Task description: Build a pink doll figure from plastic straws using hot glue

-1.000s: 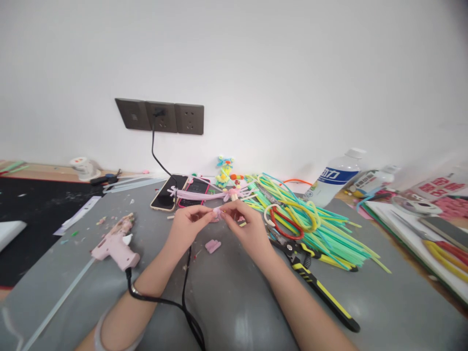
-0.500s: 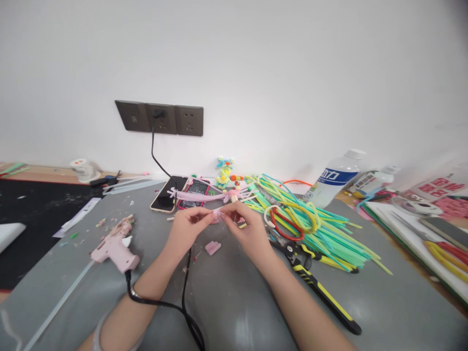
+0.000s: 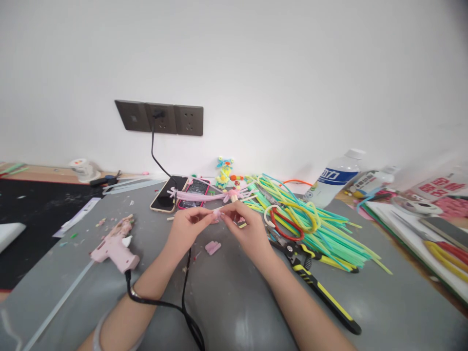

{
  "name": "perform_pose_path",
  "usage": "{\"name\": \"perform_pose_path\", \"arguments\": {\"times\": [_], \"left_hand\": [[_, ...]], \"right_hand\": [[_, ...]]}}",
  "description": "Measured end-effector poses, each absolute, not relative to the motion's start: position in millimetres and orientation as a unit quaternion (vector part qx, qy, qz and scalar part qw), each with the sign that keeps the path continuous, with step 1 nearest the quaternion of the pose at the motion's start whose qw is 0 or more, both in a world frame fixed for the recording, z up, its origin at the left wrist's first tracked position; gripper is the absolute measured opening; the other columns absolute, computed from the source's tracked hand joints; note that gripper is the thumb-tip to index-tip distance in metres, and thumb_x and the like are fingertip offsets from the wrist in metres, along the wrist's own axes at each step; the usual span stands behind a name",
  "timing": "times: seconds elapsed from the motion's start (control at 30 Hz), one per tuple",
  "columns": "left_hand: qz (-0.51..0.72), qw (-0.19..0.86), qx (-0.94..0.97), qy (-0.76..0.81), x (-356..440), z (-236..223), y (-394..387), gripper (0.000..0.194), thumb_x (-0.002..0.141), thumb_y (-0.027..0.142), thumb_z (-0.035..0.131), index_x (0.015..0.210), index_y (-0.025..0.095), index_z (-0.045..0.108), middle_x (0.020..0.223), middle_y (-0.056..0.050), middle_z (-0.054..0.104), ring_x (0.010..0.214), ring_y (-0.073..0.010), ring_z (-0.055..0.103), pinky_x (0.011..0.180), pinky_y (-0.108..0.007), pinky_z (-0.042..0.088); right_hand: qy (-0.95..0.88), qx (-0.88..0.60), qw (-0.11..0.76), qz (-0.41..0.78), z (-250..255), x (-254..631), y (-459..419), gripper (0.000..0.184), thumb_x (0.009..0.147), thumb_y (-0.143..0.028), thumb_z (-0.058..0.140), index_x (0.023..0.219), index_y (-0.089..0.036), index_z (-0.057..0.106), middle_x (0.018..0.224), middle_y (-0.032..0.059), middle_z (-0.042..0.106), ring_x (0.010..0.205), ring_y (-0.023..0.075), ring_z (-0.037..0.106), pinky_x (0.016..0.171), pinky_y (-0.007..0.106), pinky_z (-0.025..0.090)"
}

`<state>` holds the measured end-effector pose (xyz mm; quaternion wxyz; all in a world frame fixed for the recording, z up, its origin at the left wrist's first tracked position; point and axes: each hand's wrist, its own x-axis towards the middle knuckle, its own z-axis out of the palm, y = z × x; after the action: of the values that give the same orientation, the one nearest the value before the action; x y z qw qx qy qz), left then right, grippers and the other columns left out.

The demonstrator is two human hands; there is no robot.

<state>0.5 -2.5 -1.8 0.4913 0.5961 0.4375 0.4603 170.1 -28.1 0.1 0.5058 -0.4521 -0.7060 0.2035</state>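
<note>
Grey mat (image 3: 234, 297), head view: left hand (image 3: 189, 225) and right hand (image 3: 246, 223) pinch a pink piece (image 3: 217, 215) between them, apparently unfinished. Just beyond the fingers, a pink figure (image 3: 232, 195) looks partly assembled; nearer than them, a pink scrap (image 3: 212, 247) lies loose.

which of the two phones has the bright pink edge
The right-hand phone, nearer the yellow-and-blue figure: its rim is bright pink, while the left-hand phone has a pale rim.
</note>
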Motion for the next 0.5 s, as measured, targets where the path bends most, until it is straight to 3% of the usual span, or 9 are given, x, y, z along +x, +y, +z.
{"name": "perform_pose_path", "arguments": {"times": [0.5], "left_hand": [[0.456, 0.483, 0.605, 0.438, 0.8, -2.1, -1.7, 0.02, 0.074, 0.036, 0.074, 0.077, 0.016, 0.078, 0.072, -0.005, 0.077, 0.07, -0.0205, 0.072, 0.066, -0.027, 0.056]], "right_hand": [[-0.704, -0.451, 0.503, 0.221, 1.1, 172.9, -26.7, 0.008, 0.088, -0.018, 0.059, 0.088, -0.02, 0.066, 0.075, 0.0009, 0.064, 0.065, 0.0141, 0.055, 0.061, 0.027, 0.043]]}}
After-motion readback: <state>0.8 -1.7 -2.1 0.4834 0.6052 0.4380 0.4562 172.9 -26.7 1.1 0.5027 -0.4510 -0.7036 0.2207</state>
